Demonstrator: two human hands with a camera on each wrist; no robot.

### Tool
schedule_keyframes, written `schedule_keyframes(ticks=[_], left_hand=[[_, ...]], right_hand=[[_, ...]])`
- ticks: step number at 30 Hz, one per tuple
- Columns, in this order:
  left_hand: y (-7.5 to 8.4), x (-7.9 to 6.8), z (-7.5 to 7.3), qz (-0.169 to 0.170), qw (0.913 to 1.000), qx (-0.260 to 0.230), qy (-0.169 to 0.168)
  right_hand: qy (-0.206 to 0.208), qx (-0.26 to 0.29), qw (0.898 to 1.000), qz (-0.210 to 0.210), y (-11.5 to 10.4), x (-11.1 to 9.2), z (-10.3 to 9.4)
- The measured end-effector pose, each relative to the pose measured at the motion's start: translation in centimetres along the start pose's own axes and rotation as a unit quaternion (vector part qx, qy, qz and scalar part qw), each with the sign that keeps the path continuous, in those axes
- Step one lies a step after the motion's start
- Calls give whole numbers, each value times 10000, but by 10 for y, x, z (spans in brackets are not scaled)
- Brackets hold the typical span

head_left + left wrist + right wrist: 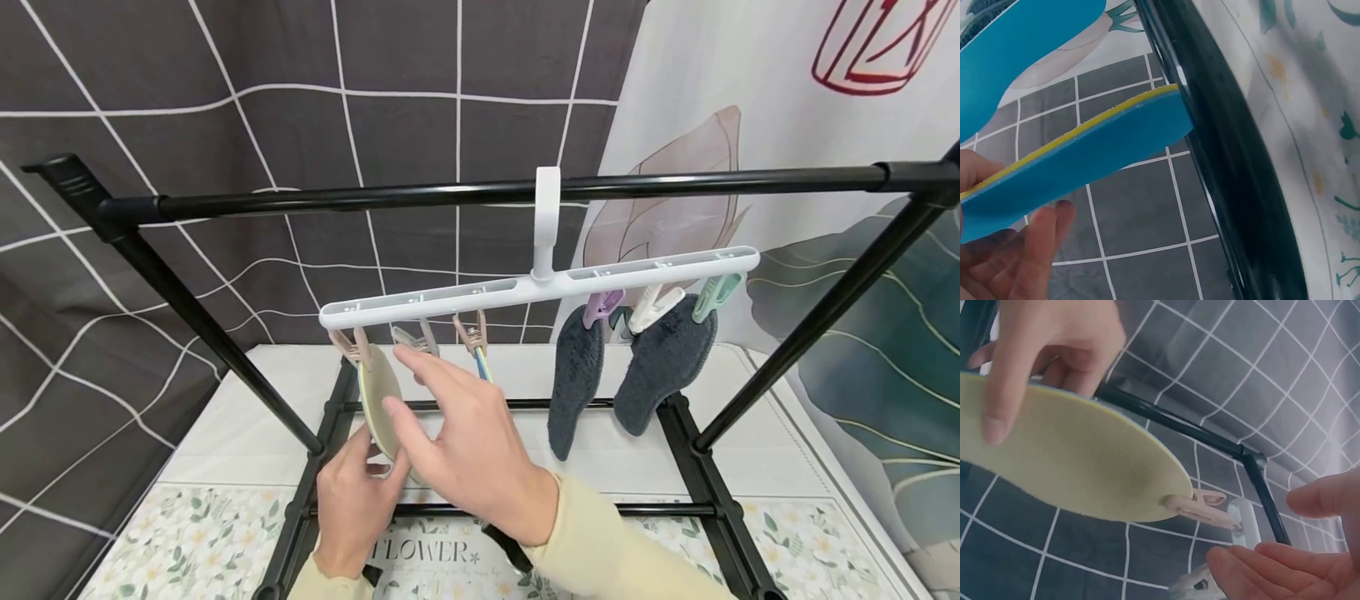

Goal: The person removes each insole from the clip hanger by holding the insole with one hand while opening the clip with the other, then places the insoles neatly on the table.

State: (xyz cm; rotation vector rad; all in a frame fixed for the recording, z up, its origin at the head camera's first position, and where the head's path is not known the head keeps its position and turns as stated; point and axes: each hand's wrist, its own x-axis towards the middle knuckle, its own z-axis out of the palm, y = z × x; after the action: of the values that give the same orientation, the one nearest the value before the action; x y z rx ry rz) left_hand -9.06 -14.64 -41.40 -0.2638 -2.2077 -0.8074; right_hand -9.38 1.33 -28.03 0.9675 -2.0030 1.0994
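A yellow insole with a blue underside (380, 400) hangs by one end from a beige clip (362, 348) at the left end of a white clip hanger (450, 297). My left hand (356, 500) pinches its lower part, the thumb (1007, 394) on the yellow face and the other fingers behind. Just right of the insole is my right hand (468, 442), fingers extended and holding nothing; in the right wrist view its fingers (1272, 569) stand apart from the clip. A second blue insole (1035, 50) hangs nearby, mostly hidden behind my right hand in the head view.
Two dark grey fuzzy insoles (663, 362) hang from purple, white and green clips on the right. The hanger hooks over the top bar of a black rack (360, 200). A grey grid curtain (405, 142) hangs behind; a floral cloth (210, 533) lies below.
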Motion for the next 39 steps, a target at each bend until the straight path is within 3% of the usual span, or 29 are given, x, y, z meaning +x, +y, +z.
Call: schedule_keyframes(ticks=[7,16,23,39], left_hand=[[-4,-2,6,-81,9992,292,-246],[-4,-6,10,24,9983,562,-138],[-2,-7,10,20,9989,444,-125],[1,-11,5,856,9923,820,371]], right_hand=[[-123,261,9993,222,2,8,9],[-202,70,9975,677,-2,13,16],[-363,100,9959,824,-6,18,22],[-28,-128,9975,696,-5,28,37]])
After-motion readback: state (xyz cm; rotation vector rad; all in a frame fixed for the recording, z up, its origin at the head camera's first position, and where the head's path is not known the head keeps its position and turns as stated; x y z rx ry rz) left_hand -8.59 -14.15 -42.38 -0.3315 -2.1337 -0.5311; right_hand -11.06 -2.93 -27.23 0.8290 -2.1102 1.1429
